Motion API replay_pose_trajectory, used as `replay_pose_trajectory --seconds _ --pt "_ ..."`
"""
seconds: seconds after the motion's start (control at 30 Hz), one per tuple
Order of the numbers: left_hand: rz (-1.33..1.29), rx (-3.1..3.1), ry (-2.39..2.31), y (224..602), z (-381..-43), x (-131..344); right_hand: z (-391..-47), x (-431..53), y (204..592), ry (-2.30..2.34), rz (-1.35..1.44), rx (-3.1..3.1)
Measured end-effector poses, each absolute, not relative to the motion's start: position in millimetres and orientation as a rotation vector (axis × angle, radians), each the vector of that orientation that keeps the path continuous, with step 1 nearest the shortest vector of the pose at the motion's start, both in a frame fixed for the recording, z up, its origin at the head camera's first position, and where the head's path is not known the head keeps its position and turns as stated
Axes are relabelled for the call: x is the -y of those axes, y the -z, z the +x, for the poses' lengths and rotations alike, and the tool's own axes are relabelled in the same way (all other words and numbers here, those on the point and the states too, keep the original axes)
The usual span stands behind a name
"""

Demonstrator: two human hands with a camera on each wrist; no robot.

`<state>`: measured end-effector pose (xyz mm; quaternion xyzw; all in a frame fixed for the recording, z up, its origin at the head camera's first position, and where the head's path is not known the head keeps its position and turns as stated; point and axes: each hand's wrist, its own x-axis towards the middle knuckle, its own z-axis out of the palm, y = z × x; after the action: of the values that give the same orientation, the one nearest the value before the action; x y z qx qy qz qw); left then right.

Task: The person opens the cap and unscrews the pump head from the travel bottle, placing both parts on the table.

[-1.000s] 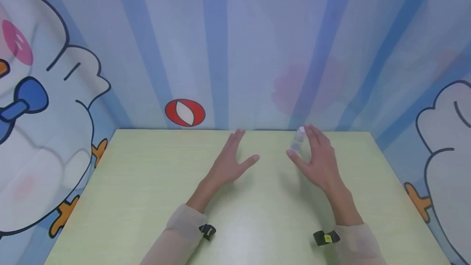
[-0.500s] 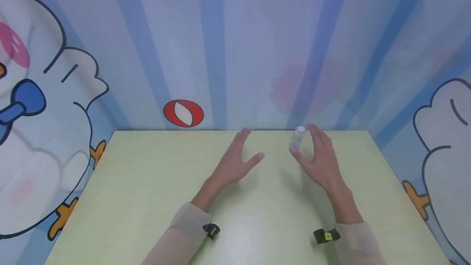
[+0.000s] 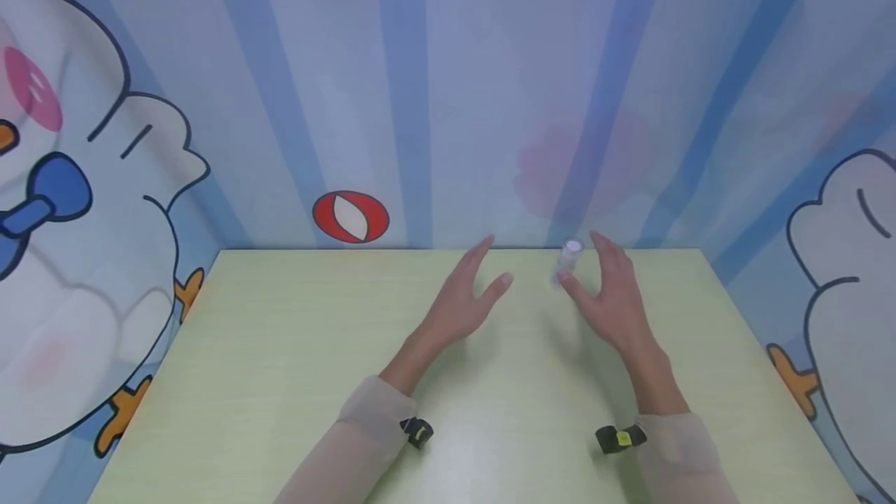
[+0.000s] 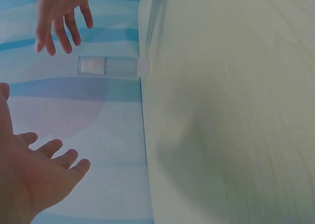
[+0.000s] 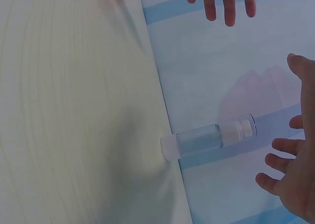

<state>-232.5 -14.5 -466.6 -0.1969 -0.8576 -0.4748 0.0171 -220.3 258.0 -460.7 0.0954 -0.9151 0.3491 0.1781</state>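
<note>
Clear bottle is standing upright near the back edge of the pale tabletop, just beside the right hand. That hand's fingers are loosely extended, thumb spread wide, holding nothing, and the wrist views show a gap to the bottle. Left hand is empty too, fingers pretty straight, thumb well apart.

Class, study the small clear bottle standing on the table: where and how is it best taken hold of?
Probably round the straight, clear middle of the upright bottle, coming from its right with the right hand: that hand is nearest and open. Avoid the cap on top, which might lift off.
</note>
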Motion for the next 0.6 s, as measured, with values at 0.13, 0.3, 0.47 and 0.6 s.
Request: replay_pose_trajectory --seconds 0.13,0.3,0.47,0.6 --pt "-0.609 2.63 1.517 462.3 -232.9 8.8 -224.6 -260.2 463.4 -0.993 0.261 2.583" --pt "-0.583 2.608 1.549 458.2 -232.4 0.7 -229.0 -264.8 466.3 -1.008 0.243 2.581" --pt "-0.567 2.573 1.593 455.7 -232.9 -9.4 -233.9 -268.2 470.2 -1.022 0.245 2.571" --pt "-0.573 2.535 1.708 454.9 -234.2 -17.4 -237.3 -271.0 474.0 -1.057 0.239 2.548"
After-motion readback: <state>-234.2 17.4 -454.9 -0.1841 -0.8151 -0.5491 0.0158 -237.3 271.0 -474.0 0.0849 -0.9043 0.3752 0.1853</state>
